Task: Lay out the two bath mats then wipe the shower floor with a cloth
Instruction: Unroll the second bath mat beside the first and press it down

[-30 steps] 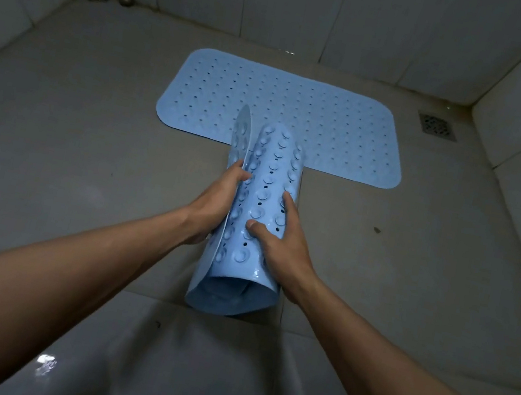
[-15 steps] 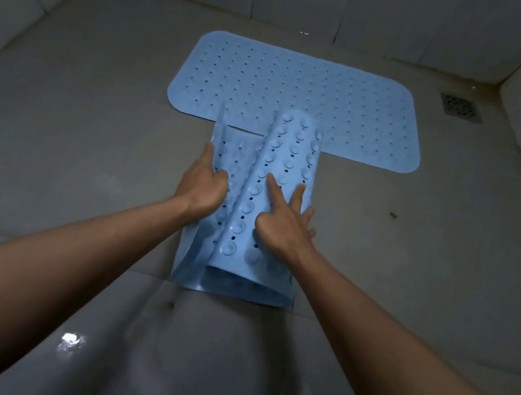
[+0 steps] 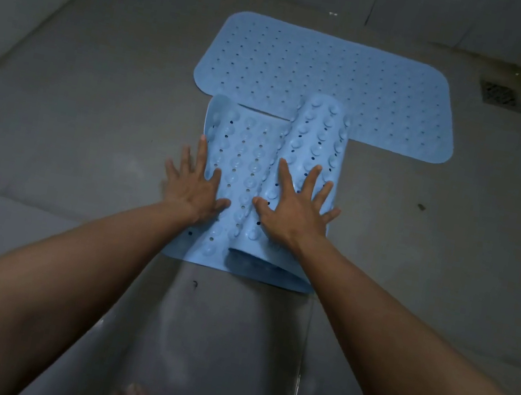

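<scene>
The second mat (image 3: 249,174) is now unrolling on the floor, touching the first mat (image 3: 329,77). Left hand (image 3: 195,185) and right hand (image 3: 295,207) are pressing flat, fingers spread, gripping nothing; its right part is staying curled.

far bath mat (image 3: 335,81): light blue, perforated, rounded corners, flat on shower floor (image 3: 72,129), long side across view | near bath mat (image 3: 249,174): same blue, suction-cup side up, left part flat, right part curled in a roll, far end overlapping far mat's near edge | cloth: not seen
</scene>
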